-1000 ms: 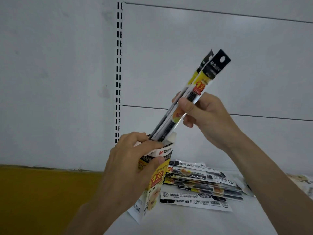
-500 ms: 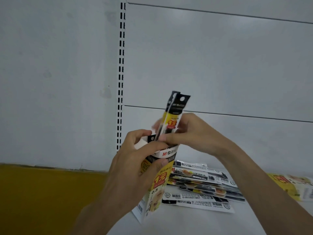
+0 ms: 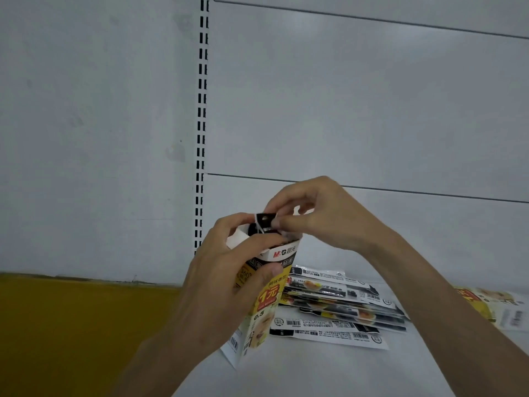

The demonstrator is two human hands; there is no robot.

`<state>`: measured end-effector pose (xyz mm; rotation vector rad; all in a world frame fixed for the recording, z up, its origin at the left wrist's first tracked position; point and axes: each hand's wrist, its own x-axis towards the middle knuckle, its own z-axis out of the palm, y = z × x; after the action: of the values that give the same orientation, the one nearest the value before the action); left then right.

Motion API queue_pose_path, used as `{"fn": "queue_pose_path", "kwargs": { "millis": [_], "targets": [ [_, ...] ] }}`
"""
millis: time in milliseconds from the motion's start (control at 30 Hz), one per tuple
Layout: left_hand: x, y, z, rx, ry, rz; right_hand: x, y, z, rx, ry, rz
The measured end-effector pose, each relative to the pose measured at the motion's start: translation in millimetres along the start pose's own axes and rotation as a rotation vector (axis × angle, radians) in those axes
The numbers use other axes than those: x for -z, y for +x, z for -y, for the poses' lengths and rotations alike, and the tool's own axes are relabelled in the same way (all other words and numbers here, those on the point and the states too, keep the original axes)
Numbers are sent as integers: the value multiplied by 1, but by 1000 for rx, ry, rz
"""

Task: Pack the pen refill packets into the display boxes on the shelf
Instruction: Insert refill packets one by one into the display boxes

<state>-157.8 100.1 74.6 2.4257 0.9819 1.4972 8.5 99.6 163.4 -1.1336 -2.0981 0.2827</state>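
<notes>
Display box (image 3: 264, 305) printed cardboard; refill packets (image 3: 337, 308) glossy plastic (reflective); shelf (image 3: 315, 368) matt white.

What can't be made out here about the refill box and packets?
Head view only.
- Inside of the display box: hidden by the left hand gripping it and right hand pinching a packet.
- Fine print on the loose packets: too small, blurred.
- Yellow item at the right: blurred, cut off by the frame edge.
</notes>
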Motion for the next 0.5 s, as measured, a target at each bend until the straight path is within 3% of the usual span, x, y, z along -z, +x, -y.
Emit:
{"fn": "queue_pose_path", "kwargs": {
  "millis": [100, 267, 400, 500],
  "targets": [
    [-4, 0, -2, -17, -14, -4, -6, 2, -1, -27, -95, 84],
    [-4, 0, 1, 5, -15, 3, 4, 0, -4, -92, 42, 153],
    [-5, 2, 4, 9, -10, -20, 0, 6, -2, -45, -157, 182],
    [-4, 3, 8, 6, -18, -44, -5, 6, 0, -58, -168, 216]
  ]
}}
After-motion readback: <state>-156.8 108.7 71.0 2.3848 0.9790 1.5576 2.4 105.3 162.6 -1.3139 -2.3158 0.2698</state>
